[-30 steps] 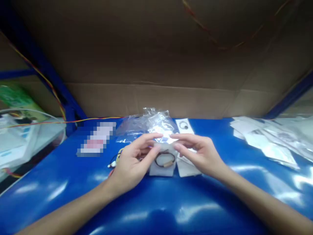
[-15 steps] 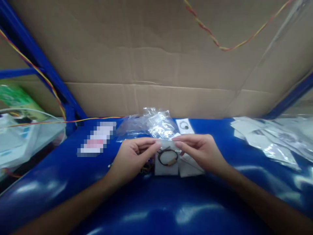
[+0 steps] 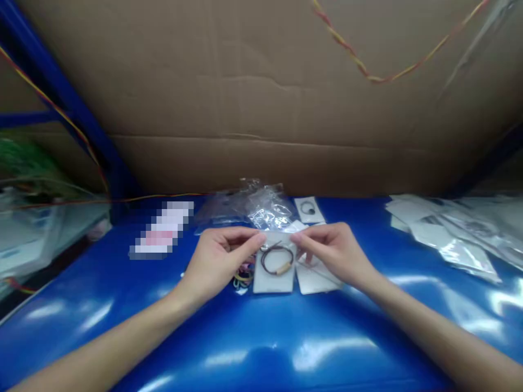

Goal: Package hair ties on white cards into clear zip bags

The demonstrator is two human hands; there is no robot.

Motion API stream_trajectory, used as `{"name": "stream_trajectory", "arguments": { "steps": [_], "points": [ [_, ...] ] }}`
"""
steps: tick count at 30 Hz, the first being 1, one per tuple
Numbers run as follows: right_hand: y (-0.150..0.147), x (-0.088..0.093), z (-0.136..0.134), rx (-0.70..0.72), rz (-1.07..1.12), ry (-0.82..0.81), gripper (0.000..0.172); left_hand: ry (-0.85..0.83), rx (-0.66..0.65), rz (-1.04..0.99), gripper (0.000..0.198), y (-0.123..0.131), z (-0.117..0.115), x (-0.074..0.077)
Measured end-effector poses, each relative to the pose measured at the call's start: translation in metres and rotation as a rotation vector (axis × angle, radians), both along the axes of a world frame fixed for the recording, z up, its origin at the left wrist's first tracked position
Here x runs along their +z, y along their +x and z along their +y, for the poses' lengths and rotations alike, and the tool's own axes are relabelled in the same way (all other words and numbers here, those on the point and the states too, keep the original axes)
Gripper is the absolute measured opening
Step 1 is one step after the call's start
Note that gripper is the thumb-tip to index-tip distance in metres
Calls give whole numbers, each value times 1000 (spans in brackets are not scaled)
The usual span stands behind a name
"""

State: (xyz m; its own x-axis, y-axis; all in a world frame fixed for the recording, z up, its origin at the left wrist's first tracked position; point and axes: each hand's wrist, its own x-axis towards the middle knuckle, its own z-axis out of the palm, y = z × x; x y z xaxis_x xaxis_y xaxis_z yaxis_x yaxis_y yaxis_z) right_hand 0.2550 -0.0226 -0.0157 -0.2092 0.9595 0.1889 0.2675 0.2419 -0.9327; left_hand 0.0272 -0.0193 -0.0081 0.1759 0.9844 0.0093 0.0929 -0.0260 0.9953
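Observation:
A clear plastic bag with a white card inside is held between my two hands by its upper corners. On the card lies a dark cord bracelet with a gold-toned bar. My left hand pinches the top left corner, thumb toward me. The top right corner is pinched by my right hand. Partly under my right hand rest more white cards. A small heap of colourful cord bracelets lies beside my left fingers, partly hidden by them.
Crumpled clear bags lie at the back of the blue table. A white card with a bracelet is beside them. Several bagged cards spread at the right. A cardboard wall stands behind, with a twisted red-yellow wire hanging.
The bagged card has shifted slightly left and tilted a little. Both hands keep their pinch on its top corners. The lighting on the table and arms is brighter.

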Motion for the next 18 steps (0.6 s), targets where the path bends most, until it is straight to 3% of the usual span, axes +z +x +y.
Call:
{"name": "stream_trajectory", "arguments": {
  "steps": [7, 10, 15, 18],
  "points": [
    [-1, 2, 0, -1, -11, 92, 33, 169, -5, 49, 24, -3, 3, 1],
    [-4, 2, -1, -10, 22, 77, 34, 96, -59, 0, 25, -2, 2, 2],
    [-8, -2, 0, -9, 106, -138, 32, -44, -108, -69, 32, 0, -1, 2],
    [-7, -2, 0, 37, 143, -160, 29, -75, -109, -77, 34, 1, -2, 1]
  ]
}}
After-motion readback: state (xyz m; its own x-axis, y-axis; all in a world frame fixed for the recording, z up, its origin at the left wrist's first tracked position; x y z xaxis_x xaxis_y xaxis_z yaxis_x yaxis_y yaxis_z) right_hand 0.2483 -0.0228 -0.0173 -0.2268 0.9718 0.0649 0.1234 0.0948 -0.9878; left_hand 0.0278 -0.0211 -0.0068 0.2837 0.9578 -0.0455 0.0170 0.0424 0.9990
